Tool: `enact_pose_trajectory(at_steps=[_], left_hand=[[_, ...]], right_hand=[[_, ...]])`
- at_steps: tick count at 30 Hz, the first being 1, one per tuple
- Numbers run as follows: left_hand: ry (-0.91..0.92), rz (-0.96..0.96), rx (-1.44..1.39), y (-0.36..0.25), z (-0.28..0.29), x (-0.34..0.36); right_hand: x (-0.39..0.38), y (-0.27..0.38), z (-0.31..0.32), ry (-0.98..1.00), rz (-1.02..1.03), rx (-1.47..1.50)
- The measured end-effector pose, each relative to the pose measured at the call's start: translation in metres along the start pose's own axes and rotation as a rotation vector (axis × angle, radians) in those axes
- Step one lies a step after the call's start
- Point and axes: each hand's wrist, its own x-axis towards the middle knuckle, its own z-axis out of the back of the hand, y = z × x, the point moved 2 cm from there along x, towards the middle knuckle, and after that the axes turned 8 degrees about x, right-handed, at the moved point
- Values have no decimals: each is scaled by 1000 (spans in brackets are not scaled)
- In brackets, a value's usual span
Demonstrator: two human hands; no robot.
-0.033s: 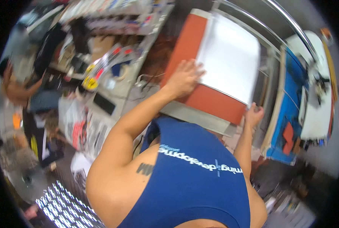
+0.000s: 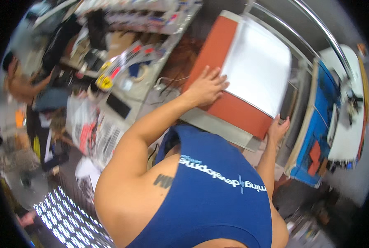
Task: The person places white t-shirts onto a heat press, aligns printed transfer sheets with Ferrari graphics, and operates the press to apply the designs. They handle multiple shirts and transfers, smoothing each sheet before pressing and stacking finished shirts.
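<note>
A stack of orange-red sheets [image 2: 240, 111] lies on a pale board [image 2: 225, 131] in front of me. On top of it rests a white sheet [image 2: 256, 66], which leaves bands of orange-red showing on its left and near sides. My left hand [image 2: 209, 87] lies flat with spread fingers over the left band, its fingertips reaching the white sheet's edge. At the near right corner is my right hand [image 2: 278, 130], touching the stack's side. Its thumb and a finger stand apart, with nothing visible between them; its other fingers are partly hidden.
Chrome rails [image 2: 321, 29] run behind the stack. To the right stands a blue-topped table [image 2: 310, 136] with orange-red pieces, beside a white surface [image 2: 345, 132]. A cluttered bench on the left holds a black phone [image 2: 118, 106] and tape rolls. Another person [image 2: 23, 84] is at far left.
The whole view has shifted slightly, so the stack appears a little farther right and lower. Both hands keep their places on the stack.
</note>
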Motion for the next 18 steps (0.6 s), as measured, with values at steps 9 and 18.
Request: enact_pose_trajectory(at_steps=[9,18], left_hand=[[-368,377,-428,92,-9,-81],[-621,1071,-237,239,50,-161]], right_hand=[[-5,68,65,586,-107,-36],[-42,127,77,495,269,82]])
